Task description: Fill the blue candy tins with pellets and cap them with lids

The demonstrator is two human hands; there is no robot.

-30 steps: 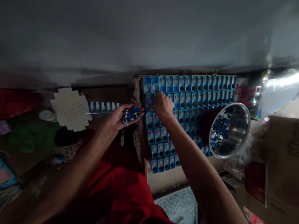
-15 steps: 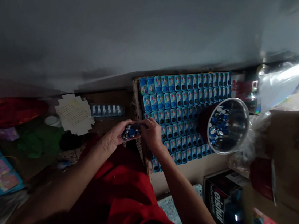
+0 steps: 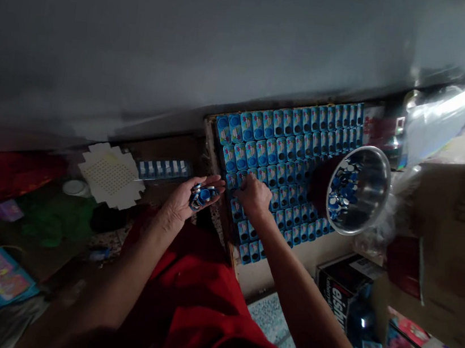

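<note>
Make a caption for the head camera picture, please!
Left grip cupping blue discs, right grip over rows of blue packs.

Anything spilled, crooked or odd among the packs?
Nothing stands out. The blue packs sit in fairly even rows, and the discs in the left hand and metal bowl look contained. The bowl hides some packs.

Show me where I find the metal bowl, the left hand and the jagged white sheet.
Metal bowl (image 3: 369, 191): head view, bare inner wall.
Left hand (image 3: 183, 197): head view, palm.
White sheet (image 3: 111, 176): head view, dotted middle.
</note>
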